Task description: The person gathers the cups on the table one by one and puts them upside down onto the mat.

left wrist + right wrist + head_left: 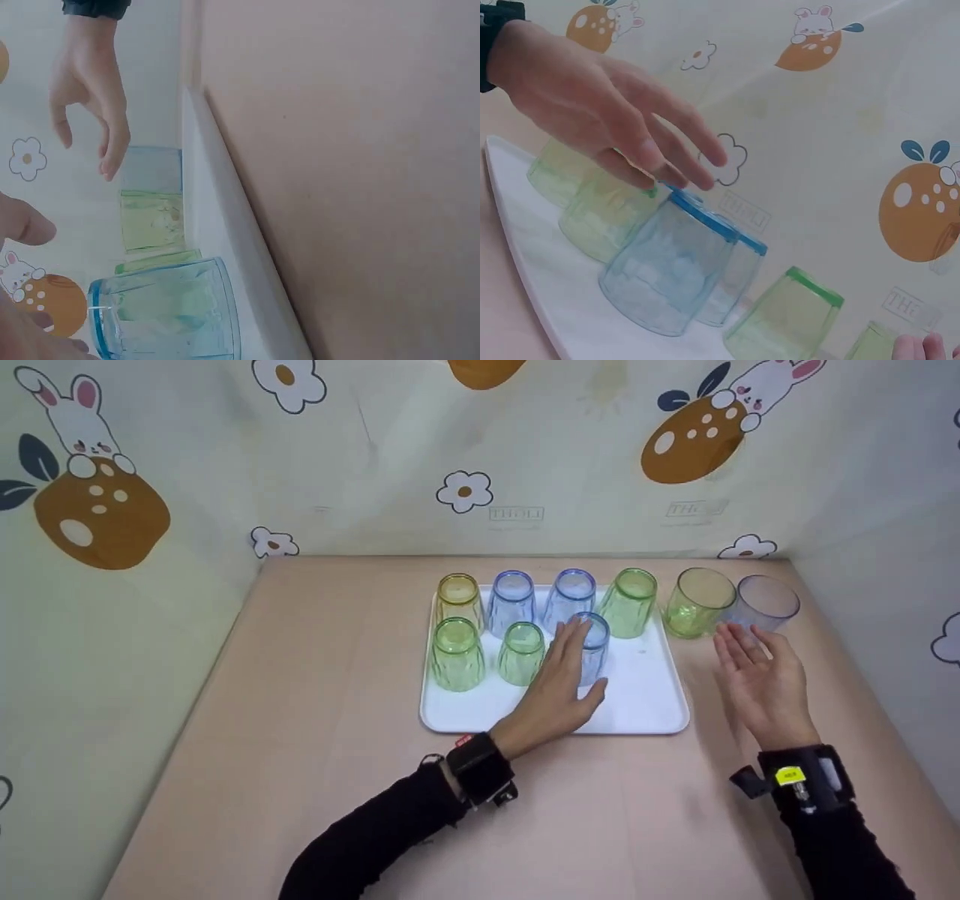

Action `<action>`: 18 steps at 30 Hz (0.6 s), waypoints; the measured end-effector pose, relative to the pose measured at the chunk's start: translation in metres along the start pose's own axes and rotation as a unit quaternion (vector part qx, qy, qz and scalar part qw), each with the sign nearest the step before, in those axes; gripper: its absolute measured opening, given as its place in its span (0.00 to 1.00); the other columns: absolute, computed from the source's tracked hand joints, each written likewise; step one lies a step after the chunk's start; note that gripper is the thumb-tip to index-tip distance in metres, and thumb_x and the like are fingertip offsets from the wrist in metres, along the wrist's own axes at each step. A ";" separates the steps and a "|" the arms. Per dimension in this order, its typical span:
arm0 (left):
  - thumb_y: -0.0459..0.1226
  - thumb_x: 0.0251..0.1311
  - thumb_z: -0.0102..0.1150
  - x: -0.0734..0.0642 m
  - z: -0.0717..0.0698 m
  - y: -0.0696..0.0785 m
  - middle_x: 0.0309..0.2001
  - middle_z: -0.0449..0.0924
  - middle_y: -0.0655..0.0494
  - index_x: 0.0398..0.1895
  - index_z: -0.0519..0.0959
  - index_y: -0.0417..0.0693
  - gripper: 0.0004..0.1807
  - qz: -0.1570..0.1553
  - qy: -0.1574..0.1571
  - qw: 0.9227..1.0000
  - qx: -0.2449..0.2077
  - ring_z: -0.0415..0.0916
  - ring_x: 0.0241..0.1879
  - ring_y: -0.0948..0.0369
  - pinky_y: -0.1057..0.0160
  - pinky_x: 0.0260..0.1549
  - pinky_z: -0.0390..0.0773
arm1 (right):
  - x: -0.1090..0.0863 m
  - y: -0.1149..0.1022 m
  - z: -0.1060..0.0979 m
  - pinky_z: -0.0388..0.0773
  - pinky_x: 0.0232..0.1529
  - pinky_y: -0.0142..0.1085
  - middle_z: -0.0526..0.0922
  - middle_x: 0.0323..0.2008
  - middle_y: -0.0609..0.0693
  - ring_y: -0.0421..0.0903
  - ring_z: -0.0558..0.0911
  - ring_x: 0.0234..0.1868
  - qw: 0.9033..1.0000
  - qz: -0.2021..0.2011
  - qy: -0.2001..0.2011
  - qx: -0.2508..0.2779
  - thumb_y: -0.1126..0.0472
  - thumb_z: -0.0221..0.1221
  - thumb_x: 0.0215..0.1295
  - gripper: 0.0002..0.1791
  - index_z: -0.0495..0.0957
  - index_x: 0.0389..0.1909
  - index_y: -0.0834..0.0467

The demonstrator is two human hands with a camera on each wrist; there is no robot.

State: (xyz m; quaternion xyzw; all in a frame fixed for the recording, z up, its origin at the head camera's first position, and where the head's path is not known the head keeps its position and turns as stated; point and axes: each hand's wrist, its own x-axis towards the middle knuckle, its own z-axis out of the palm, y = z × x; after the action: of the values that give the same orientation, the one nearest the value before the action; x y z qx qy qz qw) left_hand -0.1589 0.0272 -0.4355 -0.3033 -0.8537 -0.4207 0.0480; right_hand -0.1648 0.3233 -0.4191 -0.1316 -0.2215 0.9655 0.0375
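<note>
My left hand (555,690) is at the front row of the white tray (645,712), fingers extended and thumb spread, beside an upside-down blue glass (596,652). In the right wrist view this blue glass (667,270) stands just below the fingertips; whether they touch cannot be told. My right hand (769,682) is palm up with loosely bent fingers, holding nothing visible. It is close to two upright glasses right of the tray, a yellow-green glass (697,604) and a pale bluish glass (769,596). Contact there is unclear.
Upside down along the tray's back stand an amber glass (459,596), two blue glasses (512,604) and a green glass (630,604). Two green glasses (457,656) are front left. Patterned cloth walls (375,472) bound the table (322,675) behind and at both sides.
</note>
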 end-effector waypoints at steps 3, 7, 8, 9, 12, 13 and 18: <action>0.41 0.75 0.54 -0.011 -0.008 0.001 0.77 0.51 0.38 0.78 0.53 0.36 0.36 0.033 -0.020 0.999 -0.010 0.43 0.77 0.46 0.58 0.73 0.44 | 0.002 -0.011 -0.002 0.68 0.66 0.37 0.63 0.61 0.55 0.50 0.68 0.66 1.000 -0.007 0.014 0.001 0.71 0.56 0.72 0.32 0.52 0.69 0.52; 0.42 0.76 0.52 -0.024 -0.024 -0.001 0.75 0.58 0.42 0.76 0.59 0.37 0.31 0.076 -0.031 0.996 -0.033 0.49 0.77 0.53 0.61 0.72 0.49 | 0.006 -0.020 -0.003 0.69 0.65 0.37 0.62 0.60 0.55 0.50 0.68 0.64 0.998 -0.032 0.018 -0.041 0.74 0.56 0.72 0.24 0.59 0.63 0.58; 0.43 0.77 0.51 -0.027 -0.029 -0.002 0.75 0.60 0.42 0.75 0.60 0.38 0.31 0.083 -0.032 0.995 -0.037 0.50 0.76 0.55 0.61 0.72 0.50 | 0.007 -0.022 -0.004 0.69 0.65 0.37 0.63 0.58 0.56 0.50 0.69 0.63 0.998 -0.038 0.017 -0.053 0.74 0.55 0.72 0.22 0.59 0.60 0.59; 0.44 0.77 0.51 -0.030 -0.034 -0.004 0.74 0.61 0.43 0.75 0.61 0.38 0.30 0.087 -0.032 0.995 -0.039 0.51 0.76 0.58 0.62 0.72 0.52 | 0.008 -0.023 -0.005 0.70 0.65 0.38 0.64 0.57 0.57 0.51 0.70 0.61 0.997 -0.045 0.017 -0.063 0.75 0.55 0.71 0.20 0.60 0.57 0.60; 0.46 0.78 0.49 -0.038 -0.050 -0.008 0.73 0.64 0.47 0.75 0.62 0.40 0.30 0.093 -0.030 0.995 -0.032 0.54 0.74 0.62 0.63 0.71 0.55 | 0.012 -0.026 -0.009 0.70 0.64 0.37 0.64 0.55 0.55 0.49 0.71 0.59 0.991 -0.069 0.032 -0.107 0.76 0.57 0.70 0.24 0.57 0.58 0.58; 0.47 0.78 0.49 -0.041 -0.056 -0.011 0.73 0.65 0.47 0.75 0.62 0.40 0.30 0.093 -0.029 0.995 -0.026 0.55 0.73 0.63 0.63 0.70 0.56 | 0.014 -0.027 -0.010 0.70 0.64 0.36 0.63 0.56 0.53 0.48 0.71 0.59 0.989 -0.077 0.044 -0.121 0.77 0.58 0.69 0.26 0.56 0.59 0.57; 0.45 0.78 0.50 -0.055 -0.085 -0.026 0.71 0.68 0.49 0.74 0.64 0.39 0.29 0.083 -0.004 0.996 -0.005 0.59 0.72 0.64 0.62 0.69 0.59 | 0.022 -0.032 -0.014 0.68 0.63 0.30 0.54 0.59 0.46 0.40 0.67 0.59 0.962 -0.108 0.118 -0.223 0.76 0.64 0.64 0.36 0.54 0.63 0.54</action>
State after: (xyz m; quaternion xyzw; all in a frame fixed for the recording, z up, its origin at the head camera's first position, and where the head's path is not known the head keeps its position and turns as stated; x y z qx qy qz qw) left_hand -0.1438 -0.0746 -0.4173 -0.3755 -0.8235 -0.4181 0.0778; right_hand -0.1814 0.3603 -0.4221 -0.2249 -0.4380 0.8596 0.1370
